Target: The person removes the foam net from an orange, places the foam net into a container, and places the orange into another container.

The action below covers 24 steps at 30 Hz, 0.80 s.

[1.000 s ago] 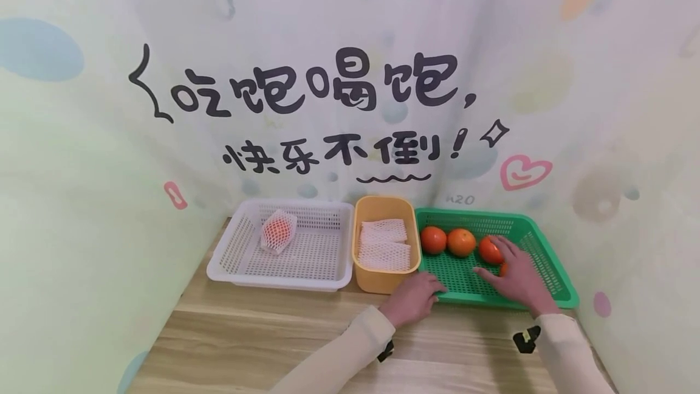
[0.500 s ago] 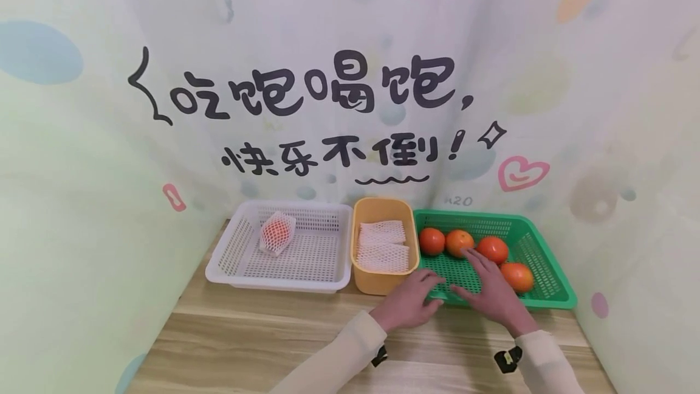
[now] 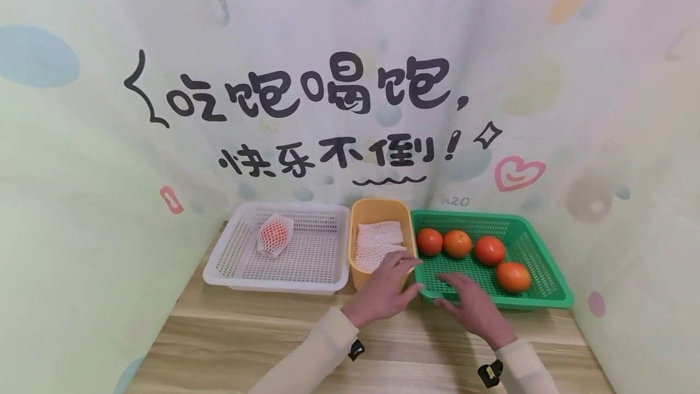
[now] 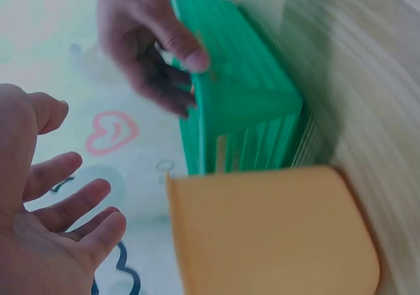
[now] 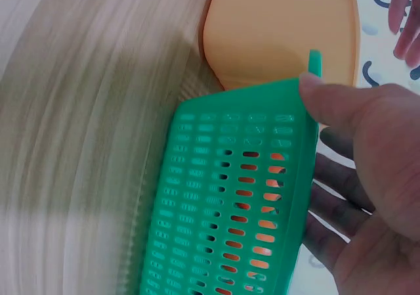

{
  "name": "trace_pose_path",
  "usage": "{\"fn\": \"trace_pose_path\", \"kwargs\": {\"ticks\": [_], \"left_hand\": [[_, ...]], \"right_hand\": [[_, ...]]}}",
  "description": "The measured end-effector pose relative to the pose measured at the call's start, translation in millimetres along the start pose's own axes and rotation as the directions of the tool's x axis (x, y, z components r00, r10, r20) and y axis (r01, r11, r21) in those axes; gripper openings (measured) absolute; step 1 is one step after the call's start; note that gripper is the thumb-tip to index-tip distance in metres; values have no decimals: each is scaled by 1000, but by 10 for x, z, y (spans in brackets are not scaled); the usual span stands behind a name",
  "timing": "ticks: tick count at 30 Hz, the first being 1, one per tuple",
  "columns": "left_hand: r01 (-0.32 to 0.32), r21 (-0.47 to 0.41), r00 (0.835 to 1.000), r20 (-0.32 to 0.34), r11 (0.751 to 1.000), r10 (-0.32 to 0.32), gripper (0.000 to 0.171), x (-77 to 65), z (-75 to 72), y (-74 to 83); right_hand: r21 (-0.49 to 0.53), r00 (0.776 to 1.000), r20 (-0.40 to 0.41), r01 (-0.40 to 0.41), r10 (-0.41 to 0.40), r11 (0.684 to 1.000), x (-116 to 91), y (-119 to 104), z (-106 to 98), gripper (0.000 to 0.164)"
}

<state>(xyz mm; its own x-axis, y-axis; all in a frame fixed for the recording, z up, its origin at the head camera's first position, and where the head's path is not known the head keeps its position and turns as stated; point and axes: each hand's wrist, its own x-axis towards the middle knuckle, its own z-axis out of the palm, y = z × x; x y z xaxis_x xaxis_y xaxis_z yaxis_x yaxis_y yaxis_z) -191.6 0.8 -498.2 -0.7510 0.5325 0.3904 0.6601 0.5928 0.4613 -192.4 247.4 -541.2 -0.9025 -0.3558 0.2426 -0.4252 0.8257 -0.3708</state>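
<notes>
My left hand (image 3: 383, 290) hovers by the front right corner of the yellow container (image 3: 378, 204), fingers spread; in the left wrist view the same hand (image 4: 52, 209) holds nothing. Pale foam net sleeves (image 3: 380, 235) lie inside that container. At the front left of the green basket (image 3: 508, 221) is my right hand (image 3: 476, 312), its fingers loosely bent over the inside. In the right wrist view the thumb of my right hand (image 5: 387, 137) overlaps the basket's rim. Several red-orange tomatoes (image 3: 490, 251) sit in the basket, apart from both hands.
A white basket (image 3: 306, 208) on the left holds one netted red fruit (image 3: 276, 235). All three containers stand in a row at the back of the wooden table (image 3: 246, 327). Behind and beside them hangs a printed curtain (image 3: 306, 29).
My right hand has withdrawn left and toward me from the tomatoes, uncovering the one at the front right. My left hand has left the basket's front corner and moved left, over the yellow container.
</notes>
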Motion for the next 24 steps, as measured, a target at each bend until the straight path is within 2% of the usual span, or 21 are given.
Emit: {"fn": "trace_pose_path", "kwargs": {"ticks": [4,10,19,24], "left_hand": [[40,-36,998,-50,999,-42,44,-42,-164,-94],[88,-38,993,-76,995,-91,46,-93,-359,-284],[201,-52,973,-102,978,-205,49,-137,-592,-616],[290,-37,947,-129,956,-293,52,-181,-718,-879]], "right_hand": [[6,1000,-16,22,-22,1000,7,-36,16,42],[-6,999,-7,35,-35,999,8,-76,18,25],[0,1000,4,7,-7,1000,6,-62,-7,22],[-3,1000,9,-9,9,1000,17,-96,1,22]]}}
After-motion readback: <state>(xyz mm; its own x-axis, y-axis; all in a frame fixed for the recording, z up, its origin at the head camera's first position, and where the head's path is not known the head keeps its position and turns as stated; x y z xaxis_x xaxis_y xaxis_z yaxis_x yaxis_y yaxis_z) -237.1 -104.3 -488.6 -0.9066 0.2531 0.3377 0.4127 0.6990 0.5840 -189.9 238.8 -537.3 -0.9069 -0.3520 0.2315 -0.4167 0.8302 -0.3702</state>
